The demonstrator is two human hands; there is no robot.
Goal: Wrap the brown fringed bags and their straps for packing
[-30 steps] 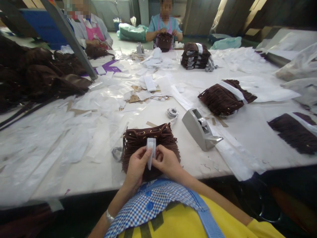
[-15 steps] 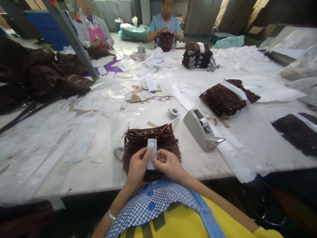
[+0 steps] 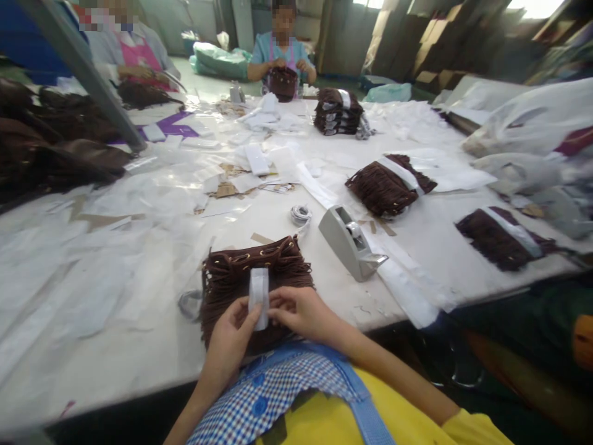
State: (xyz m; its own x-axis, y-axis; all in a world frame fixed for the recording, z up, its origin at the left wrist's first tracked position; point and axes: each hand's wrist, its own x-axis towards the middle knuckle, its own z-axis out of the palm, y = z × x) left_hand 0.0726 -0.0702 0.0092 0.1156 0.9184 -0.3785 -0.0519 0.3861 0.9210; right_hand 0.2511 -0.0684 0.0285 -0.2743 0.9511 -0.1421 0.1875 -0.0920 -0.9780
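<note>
A brown fringed bag (image 3: pixel 222 278) with gold eyelets lies flat on the table close to my body. Across its middle runs a folded strip of white paper or plastic (image 3: pixel 259 284), lengthwise toward me. My left hand (image 3: pixel 234 324) is closed at the strip's left edge, thumb on its lower part. At the right edge, my right hand (image 3: pixel 299 309) has its fingertips pinched against the strip. The undersides of both hands are hidden. A grey tape dispenser (image 3: pixel 345 241) stands to the right of the bag, beside a small coil of grey-white cord (image 3: pixel 301 215).
More fringed bags with white bands, one bag (image 3: pixel 389 185) and another bag (image 3: pixel 500 238), lie to the right; a stack of bags (image 3: pixel 338 112) stands farther back. Loose plastic sheets (image 3: pixel 106 266) cover the left side. A metal post (image 3: pixel 88 74) rises at left. Two people sit opposite.
The view has swung to the right, so the table contents appear farther left. My left thumb has slid lower on the white strip. The bag stays in place before me.
</note>
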